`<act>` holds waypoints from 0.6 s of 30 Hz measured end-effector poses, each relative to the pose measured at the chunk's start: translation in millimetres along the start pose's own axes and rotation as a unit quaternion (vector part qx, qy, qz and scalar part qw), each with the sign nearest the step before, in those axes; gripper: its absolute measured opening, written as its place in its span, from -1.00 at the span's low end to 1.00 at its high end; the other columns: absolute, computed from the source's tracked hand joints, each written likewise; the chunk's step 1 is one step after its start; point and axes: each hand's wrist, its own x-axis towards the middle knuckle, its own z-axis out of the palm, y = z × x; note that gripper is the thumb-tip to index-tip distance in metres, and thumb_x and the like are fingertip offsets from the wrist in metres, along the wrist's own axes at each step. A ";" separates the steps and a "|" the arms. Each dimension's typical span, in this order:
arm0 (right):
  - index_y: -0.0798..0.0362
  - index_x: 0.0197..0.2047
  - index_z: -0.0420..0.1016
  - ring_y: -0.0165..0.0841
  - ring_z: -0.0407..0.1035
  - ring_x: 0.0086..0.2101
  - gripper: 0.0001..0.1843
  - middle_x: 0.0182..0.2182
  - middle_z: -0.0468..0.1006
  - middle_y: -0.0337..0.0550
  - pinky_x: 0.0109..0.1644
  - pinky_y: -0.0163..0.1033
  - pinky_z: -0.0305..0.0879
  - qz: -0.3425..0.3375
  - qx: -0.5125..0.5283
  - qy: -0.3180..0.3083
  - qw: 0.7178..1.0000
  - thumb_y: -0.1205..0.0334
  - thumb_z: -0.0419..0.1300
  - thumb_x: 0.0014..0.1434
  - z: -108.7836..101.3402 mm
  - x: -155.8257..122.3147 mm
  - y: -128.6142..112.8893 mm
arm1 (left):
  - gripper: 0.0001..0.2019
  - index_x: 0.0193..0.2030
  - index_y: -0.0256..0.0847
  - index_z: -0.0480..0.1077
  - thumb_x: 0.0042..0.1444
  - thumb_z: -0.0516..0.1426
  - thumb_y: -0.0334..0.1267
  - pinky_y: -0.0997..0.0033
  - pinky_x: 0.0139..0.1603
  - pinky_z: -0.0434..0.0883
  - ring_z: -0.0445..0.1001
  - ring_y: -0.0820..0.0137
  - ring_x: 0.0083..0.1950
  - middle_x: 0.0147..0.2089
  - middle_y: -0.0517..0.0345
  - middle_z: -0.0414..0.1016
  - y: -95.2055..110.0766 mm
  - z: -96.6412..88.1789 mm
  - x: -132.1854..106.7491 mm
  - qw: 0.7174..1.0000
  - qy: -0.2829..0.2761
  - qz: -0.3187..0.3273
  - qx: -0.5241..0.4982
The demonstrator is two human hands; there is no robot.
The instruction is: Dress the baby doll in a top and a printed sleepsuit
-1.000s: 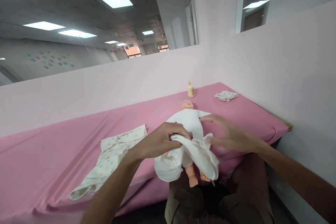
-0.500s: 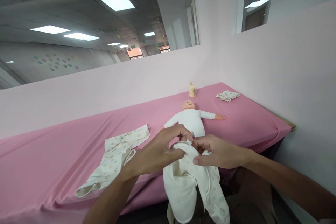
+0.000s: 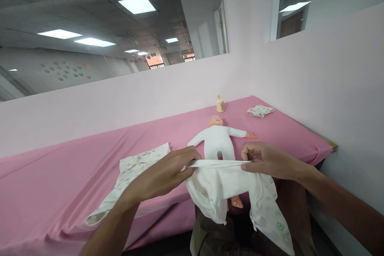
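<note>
Head view: the left hand [image 3: 177,169] and right hand [image 3: 267,161], fingers closed, pinch white baby pants [image 3: 229,181] by the waistband, taut above the baby doll's [image 3: 218,138] legs. On the pink-covered tabletop [image 3: 90,164] stands a cream bottle [image 3: 220,105], contents hidden.

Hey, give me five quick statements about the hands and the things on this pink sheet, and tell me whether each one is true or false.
1. The left hand and the right hand both hold the white garment by its upper edge. True.
2. The bottle stands beyond the head of the doll. True.
3. The doll lies face down. False: it lies face up.
4. The right hand is touching the bottle. False: neither hand touches the bottle.
5. The doll's arms are spread out to its sides on the pink sheet. True.
</note>
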 end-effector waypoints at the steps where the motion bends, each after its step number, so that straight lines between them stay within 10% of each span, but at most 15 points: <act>1: 0.04 -0.40 0.25 -0.49 0.08 -0.49 -0.82 -0.49 0.24 -0.34 -0.46 -0.35 -0.01 0.005 0.004 -0.003 1.000 0.20 0.18 0.14 -2.4 -0.1 2.0 | -0.83 -0.28 -0.15 0.32 0.25 -0.07 -0.29 0.44 -0.26 0.20 0.33 0.38 -0.26 -0.26 0.17 0.41 -2.7 -2.1 -1.8 1.000 0.001 0.008 0.003; 10: 0.03 -0.45 0.28 -0.41 0.16 -0.45 -0.83 -0.49 0.32 -0.29 -0.39 -0.29 0.04 -0.037 -0.170 0.120 0.977 0.34 -0.03 0.16 -10.9 4.9 13.6 | -0.70 -0.20 -0.11 0.44 0.10 0.17 0.06 0.50 -0.34 0.25 0.40 0.36 -0.30 -0.26 0.17 0.49 -14.8 -3.4 -14.5 0.994 0.042 -0.060 -0.078; 18: 0.02 -0.46 0.37 -0.33 0.27 -0.45 -0.76 -0.47 0.47 -0.19 -0.36 -0.23 0.08 -0.009 -0.314 0.190 0.930 0.32 -0.05 0.17 -23.7 11.1 21.9 | -0.66 -0.30 -0.14 0.42 0.28 -0.04 0.00 0.48 -0.29 0.26 0.38 0.36 -0.30 -0.29 0.12 0.46 -22.9 -6.6 -20.1 0.987 0.149 -0.055 -0.008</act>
